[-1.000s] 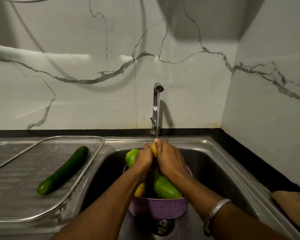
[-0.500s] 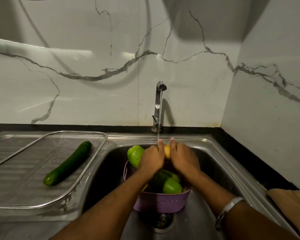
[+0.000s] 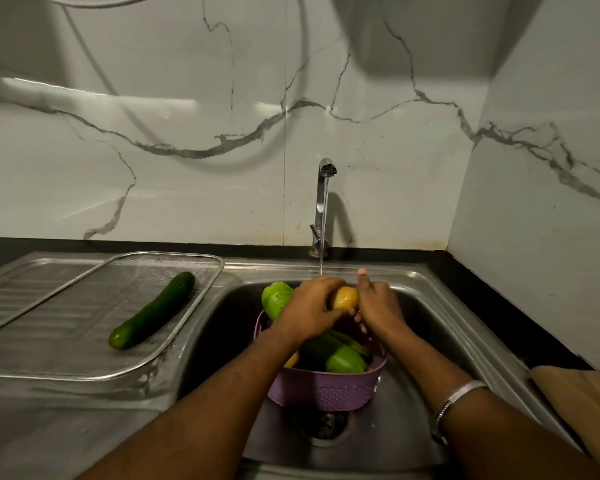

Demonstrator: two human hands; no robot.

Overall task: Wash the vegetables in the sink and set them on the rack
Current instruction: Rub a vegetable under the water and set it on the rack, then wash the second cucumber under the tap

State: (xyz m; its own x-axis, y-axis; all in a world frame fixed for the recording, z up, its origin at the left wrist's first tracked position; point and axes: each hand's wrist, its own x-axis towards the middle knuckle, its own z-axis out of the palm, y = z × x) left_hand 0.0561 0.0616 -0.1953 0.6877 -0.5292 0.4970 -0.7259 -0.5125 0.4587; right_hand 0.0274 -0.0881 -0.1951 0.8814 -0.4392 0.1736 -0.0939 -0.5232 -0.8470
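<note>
A yellow vegetable (image 3: pixel 344 297) sits between both hands, just below the thin stream from the tap (image 3: pixel 323 206). My left hand (image 3: pixel 309 310) grips it from the left and my right hand (image 3: pixel 378 304) holds it from the right, its fingers curled round it. Below them a purple basket (image 3: pixel 326 389) stands in the steel sink (image 3: pixel 430 306), holding green vegetables (image 3: pixel 345 360). A pale green one (image 3: pixel 276 299) sticks up at the basket's far left. A dark green cucumber (image 3: pixel 152 310) lies on the mesh rack (image 3: pixel 84 351).
The rack rests on the ribbed draining board left of the sink. The drain (image 3: pixel 323 424) lies just in front of the basket. A marble wall stands behind and to the right, with a black counter strip along it. A tan cloth (image 3: pixel 582 403) lies at the right edge.
Both hands have turned the yellow vegetable under the stream, so more of it shows between them. The camera view has shifted slightly.
</note>
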